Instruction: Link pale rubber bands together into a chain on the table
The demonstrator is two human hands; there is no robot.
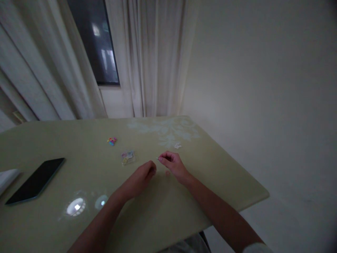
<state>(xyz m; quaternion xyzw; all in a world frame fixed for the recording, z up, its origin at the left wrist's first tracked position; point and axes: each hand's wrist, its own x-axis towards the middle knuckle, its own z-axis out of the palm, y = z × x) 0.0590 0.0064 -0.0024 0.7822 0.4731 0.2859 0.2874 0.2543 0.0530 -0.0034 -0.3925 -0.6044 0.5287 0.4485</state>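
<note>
Over the table (pixel 147 214), my right hand (pixel 173 165) pinches a small, thin white piece (pixel 157 158) between thumb and forefinger; its exact kind is too small to tell. Just left of it, my left hand (pixel 144 174) is closed with the fingers curled under, and what they hold, if anything, is hidden. A faint pinkish ring-like thing (pixel 167 173) lies on the tabletop between my hands. Beyond my left hand is a clear plastic packet (pixel 128 157) with small pale coloured pieces. Several small white pieces (pixel 177 145) lie beyond my right hand.
A little heap of bright multicoloured pieces (pixel 112 141) sits farther back. On the left are a dark flat tablet-like device (pixel 37 180) and a white object (pixel 8 177). Curtains (pixel 155 59), a window (pixel 97 42) and a wall (pixel 250 88) bound the table.
</note>
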